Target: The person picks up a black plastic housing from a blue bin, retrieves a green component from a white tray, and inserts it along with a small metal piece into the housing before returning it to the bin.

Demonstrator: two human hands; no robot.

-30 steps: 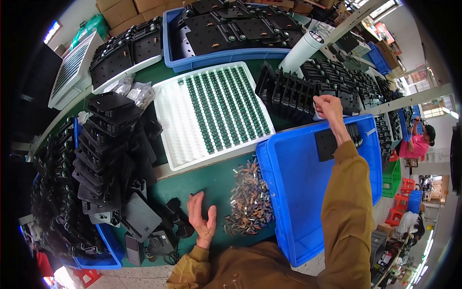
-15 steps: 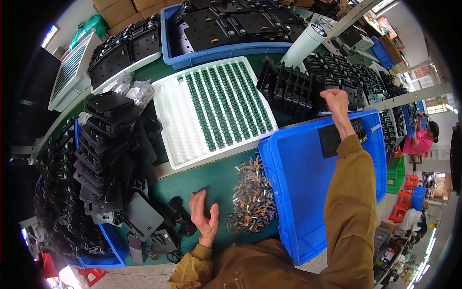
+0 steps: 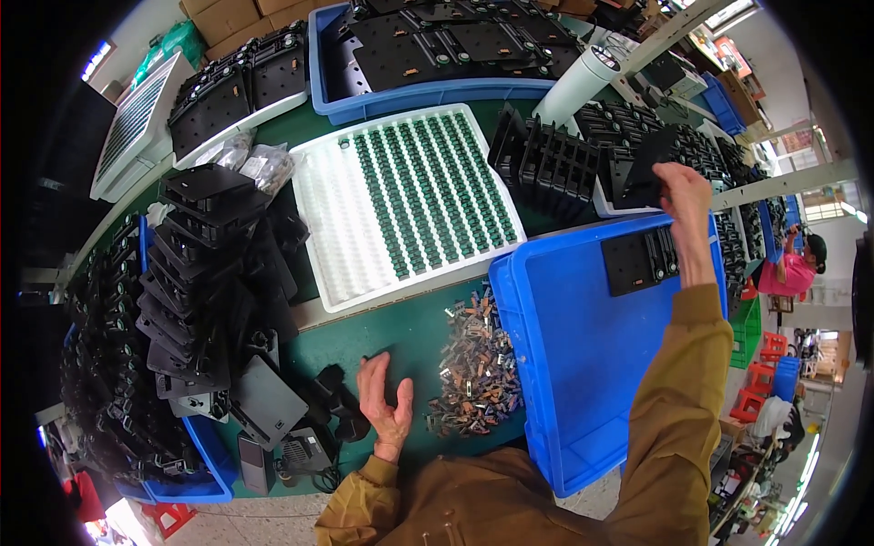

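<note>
Black plastic part (image 3: 648, 168): we pinch it in our right hand (image 3: 685, 193), raised over the blue plastic bin (image 3: 583, 364).
Left hand (image 3: 384, 409): open, holding nothing, resting on the green bench (image 3: 401, 332) beside the pile of small metal clips (image 3: 478, 373).

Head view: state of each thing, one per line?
right hand: raised, gripping a black plastic part
left hand: open, empty, resting on green mat
blue bin: nearly empty, one black part inside
white tray: mostly filled with green pieces
metal clips: loose heap on mat
</note>
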